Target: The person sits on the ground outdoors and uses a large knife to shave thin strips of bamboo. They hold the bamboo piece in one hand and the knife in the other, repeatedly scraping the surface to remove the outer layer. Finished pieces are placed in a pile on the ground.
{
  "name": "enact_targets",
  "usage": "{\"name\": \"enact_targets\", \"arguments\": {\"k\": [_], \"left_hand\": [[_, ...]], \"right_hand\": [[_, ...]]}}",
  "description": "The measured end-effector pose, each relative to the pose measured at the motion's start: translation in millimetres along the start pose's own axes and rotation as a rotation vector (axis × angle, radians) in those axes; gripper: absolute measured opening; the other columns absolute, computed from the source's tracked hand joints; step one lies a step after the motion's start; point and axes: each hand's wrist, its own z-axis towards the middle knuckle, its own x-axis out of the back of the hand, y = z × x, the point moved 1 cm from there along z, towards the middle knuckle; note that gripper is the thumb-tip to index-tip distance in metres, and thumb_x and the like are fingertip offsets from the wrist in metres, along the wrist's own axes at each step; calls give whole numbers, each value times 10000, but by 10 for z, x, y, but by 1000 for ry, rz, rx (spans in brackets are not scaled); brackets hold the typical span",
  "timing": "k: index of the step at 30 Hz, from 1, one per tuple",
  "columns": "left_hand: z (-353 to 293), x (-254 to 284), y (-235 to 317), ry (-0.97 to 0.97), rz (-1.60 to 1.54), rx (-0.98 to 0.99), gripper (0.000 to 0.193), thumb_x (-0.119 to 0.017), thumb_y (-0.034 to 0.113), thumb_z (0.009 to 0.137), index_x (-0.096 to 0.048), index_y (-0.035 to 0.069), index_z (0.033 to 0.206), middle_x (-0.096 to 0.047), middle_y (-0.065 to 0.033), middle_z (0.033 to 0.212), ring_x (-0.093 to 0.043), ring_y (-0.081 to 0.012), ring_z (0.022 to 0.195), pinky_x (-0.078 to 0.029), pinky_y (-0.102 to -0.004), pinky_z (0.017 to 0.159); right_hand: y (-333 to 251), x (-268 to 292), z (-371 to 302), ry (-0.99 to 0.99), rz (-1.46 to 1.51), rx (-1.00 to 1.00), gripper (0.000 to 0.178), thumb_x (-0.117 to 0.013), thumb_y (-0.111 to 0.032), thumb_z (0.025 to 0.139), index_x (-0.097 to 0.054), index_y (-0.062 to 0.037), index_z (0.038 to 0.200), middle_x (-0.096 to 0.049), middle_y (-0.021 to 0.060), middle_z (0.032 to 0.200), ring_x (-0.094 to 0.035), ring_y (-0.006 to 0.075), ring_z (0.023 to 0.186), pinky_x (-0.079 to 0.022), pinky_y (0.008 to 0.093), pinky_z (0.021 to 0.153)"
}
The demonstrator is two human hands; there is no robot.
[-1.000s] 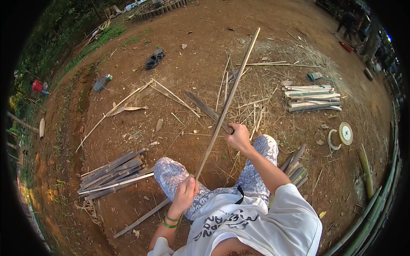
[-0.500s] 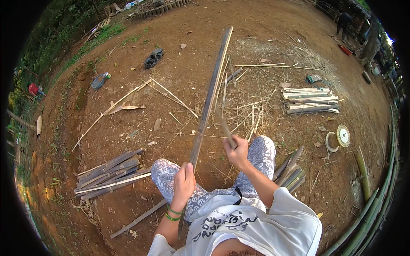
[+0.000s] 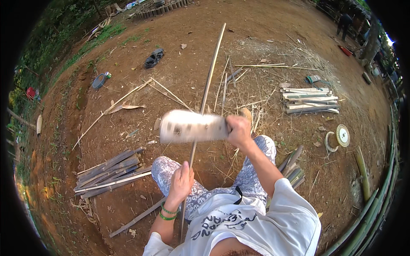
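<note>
A long split bamboo strip [image 3: 213,64] slants up and away from me, its narrow side showing. My left hand [image 3: 181,182] is closed around its lower part, above my left thigh. In my right hand [image 3: 239,130], a machete [image 3: 183,128] is gripped by its handle. The broad pale blade, smeared by motion, lies across the strip in the view and hides a piece of it. Whether blade and bamboo touch, I cannot tell. Shavings and thin splinters litter the dirt around the strip's middle.
Bundles of split bamboo lie left [image 3: 112,174], beside my right knee [image 3: 294,173] and at far right [image 3: 311,100]. A spool [image 3: 342,135] stands at right, near long green poles [image 3: 376,213]. Farther off are a black bag [image 3: 154,58] and a blue bowl [image 3: 98,81].
My right hand has risen slightly, and the machete has swung from edge-on to flat, pointing left across the strip. The bamboo strip has turned from its broad dark face to its narrow side.
</note>
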Motion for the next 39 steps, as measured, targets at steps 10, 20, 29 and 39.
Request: {"name": "enact_targets", "arguments": {"k": [10, 20, 29, 39], "left_hand": [[-172, 49, -265, -52, -134, 196, 277, -471, 184, 1028, -542, 16, 820, -474, -115, 603, -496, -301, 545, -417, -405, 525], [-759, -20, -409, 38, 102, -16, 514, -317, 328, 1087, -465, 62, 673, -377, 6, 501, -392, -116, 396, -308, -287, 385], [-582, 65, -606, 292, 668, -609, 351, -397, 249, 1034, -515, -2, 820, -452, -77, 577, -465, -202, 477, -347, -339, 436], [-850, 65, -520, -188, -291, 274, 552, -214, 488, 1081, -411, 106, 736, -367, 13, 495, -325, -93, 363, -271, -240, 347]], "right_hand": [[-223, 217, 39, -126, -133, 69, 226, -716, -199, 711, -545, -124, 585, -602, 71, 564, -639, 243, 528, -503, 388, 523], [467, 414, 437, 75, -76, -318, 168, -723, -231, 718, -632, -128, 622, -611, 62, 526, -608, 233, 445, -463, 388, 422], [-48, 449, 332, -109, -150, 201, 176, -712, -194, 709, -575, -112, 637, -623, 22, 578, -596, 164, 521, -512, 362, 573], [884, 418, 495, -85, -111, -398, 135, -719, -206, 751, -743, -142, 868, -670, 73, 629, -651, 199, 549, -516, 384, 523]]}}
